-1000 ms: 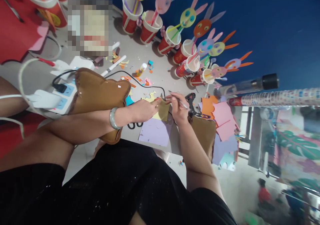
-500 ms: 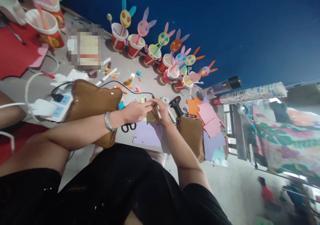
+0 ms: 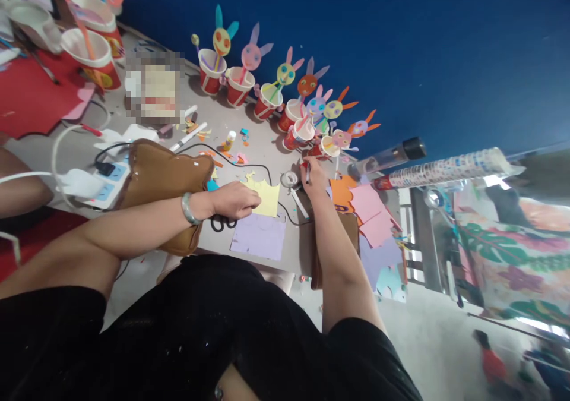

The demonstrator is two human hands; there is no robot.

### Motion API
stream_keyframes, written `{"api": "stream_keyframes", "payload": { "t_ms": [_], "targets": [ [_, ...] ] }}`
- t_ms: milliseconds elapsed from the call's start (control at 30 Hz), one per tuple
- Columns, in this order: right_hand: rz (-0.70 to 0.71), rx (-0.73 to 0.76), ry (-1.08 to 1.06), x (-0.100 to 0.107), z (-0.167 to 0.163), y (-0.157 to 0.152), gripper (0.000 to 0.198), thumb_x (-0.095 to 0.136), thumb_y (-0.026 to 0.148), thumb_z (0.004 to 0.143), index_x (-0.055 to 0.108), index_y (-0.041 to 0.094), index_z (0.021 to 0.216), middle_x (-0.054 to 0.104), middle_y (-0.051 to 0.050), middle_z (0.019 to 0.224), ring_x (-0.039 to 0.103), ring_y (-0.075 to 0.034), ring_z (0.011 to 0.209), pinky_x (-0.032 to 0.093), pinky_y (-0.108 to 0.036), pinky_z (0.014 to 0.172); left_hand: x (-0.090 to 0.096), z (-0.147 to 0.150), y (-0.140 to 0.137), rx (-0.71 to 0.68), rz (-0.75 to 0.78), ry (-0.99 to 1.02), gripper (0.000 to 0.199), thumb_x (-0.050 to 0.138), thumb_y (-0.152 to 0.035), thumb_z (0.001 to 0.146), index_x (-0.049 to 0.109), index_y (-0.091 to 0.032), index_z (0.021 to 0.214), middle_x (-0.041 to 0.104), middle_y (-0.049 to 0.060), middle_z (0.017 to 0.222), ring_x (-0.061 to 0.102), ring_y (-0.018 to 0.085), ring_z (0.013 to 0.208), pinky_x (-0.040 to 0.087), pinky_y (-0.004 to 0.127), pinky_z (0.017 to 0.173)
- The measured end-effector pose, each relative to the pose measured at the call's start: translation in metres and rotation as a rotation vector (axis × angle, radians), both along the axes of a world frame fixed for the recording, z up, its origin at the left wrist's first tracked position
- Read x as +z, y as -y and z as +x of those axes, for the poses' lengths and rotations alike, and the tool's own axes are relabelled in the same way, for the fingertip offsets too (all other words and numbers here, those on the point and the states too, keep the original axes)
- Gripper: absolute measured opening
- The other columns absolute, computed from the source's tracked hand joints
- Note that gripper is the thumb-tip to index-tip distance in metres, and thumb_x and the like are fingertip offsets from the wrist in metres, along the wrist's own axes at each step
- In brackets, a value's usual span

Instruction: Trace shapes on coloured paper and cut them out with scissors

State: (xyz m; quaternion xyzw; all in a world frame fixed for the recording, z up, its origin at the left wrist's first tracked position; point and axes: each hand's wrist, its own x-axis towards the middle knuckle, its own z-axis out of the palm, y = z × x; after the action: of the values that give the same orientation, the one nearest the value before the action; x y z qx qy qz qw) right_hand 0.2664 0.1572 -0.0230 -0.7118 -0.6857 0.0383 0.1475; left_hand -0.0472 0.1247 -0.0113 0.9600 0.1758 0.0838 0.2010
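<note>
My left hand (image 3: pixel 236 201), a bangle on its wrist, is closed at the left edge of a yellow paper sheet (image 3: pixel 266 196). Whatever its fingers hold is hidden. Black-handled scissors (image 3: pixel 217 224) lie partly under that hand. Below the yellow sheet is a light purple sheet (image 3: pixel 258 236). My right hand (image 3: pixel 315 176) is near the cups, its fingers curled with a slim pen (image 3: pixel 307 174) held against the palm. A small red patch shows by its fingertips; I cannot tell what it is. Left of this hand lies a white tape roll (image 3: pixel 289 179).
Paper cups with paper rabbits (image 3: pixel 269 101) line the blue wall. On the left are a brown cushion (image 3: pixel 164 181) and a power strip (image 3: pixel 107 188). Coloured paper (image 3: pixel 374 211) and a long stack of cups (image 3: pixel 445 168) are at right. A black cord crosses the table.
My hands have parted: the right moved right and away from me with the pen, the left slightly left and down. The yellow sheet is now uncovered. The black glue gun is no longer visible.
</note>
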Motion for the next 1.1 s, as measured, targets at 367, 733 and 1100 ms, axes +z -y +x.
{"api": "stream_keyframes", "payload": {
  "t_ms": [367, 733, 1100],
  "targets": [
    [-0.032, 0.114, -0.008, -0.006, 0.01, -0.006, 0.036, 0.048, 0.016, 0.094, 0.068, 0.018, 0.124, 0.074, -0.013, 0.122, 0.068, -0.027, 0.108, 0.054, -0.04, 0.097, 0.026, 0.039, -0.023, 0.362, -0.034, -0.054, 0.027, 0.045, -0.015, 0.089, 0.072, -0.017, 0.093, 0.076, 0.011, 0.097, 0.067, 0.023, 0.087, 0.041, 0.034, 0.068],
    [0.186, 0.346, -0.014, 0.013, 0.02, 0.03, 0.026, 0.051, 0.027, 0.101, 0.074, 0.024, 0.114, 0.075, -0.012, 0.106, 0.07, -0.025, 0.094, 0.056, -0.036, 0.085, -0.004, 0.038, -0.039, 0.302, 0.078, -0.007, 0.025, 0.046, -0.019, 0.094, 0.071, -0.016, 0.098, 0.075, 0.009, 0.099, 0.068, 0.021, 0.085, 0.045, 0.032, 0.07],
    [0.167, 0.059, 0.009, 0.026, 0.056, 0.058, 0.026, 0.058, 0.03, 0.092, 0.073, 0.022, 0.112, 0.076, -0.014, 0.103, 0.07, -0.029, 0.087, 0.055, -0.043, 0.078, 0.013, 0.042, -0.039, 0.375, -0.013, -0.057, 0.033, 0.043, -0.02, 0.094, 0.069, -0.016, 0.114, 0.074, 0.01, 0.117, 0.07, 0.024, 0.101, 0.046, 0.034, 0.077]
  ]
}}
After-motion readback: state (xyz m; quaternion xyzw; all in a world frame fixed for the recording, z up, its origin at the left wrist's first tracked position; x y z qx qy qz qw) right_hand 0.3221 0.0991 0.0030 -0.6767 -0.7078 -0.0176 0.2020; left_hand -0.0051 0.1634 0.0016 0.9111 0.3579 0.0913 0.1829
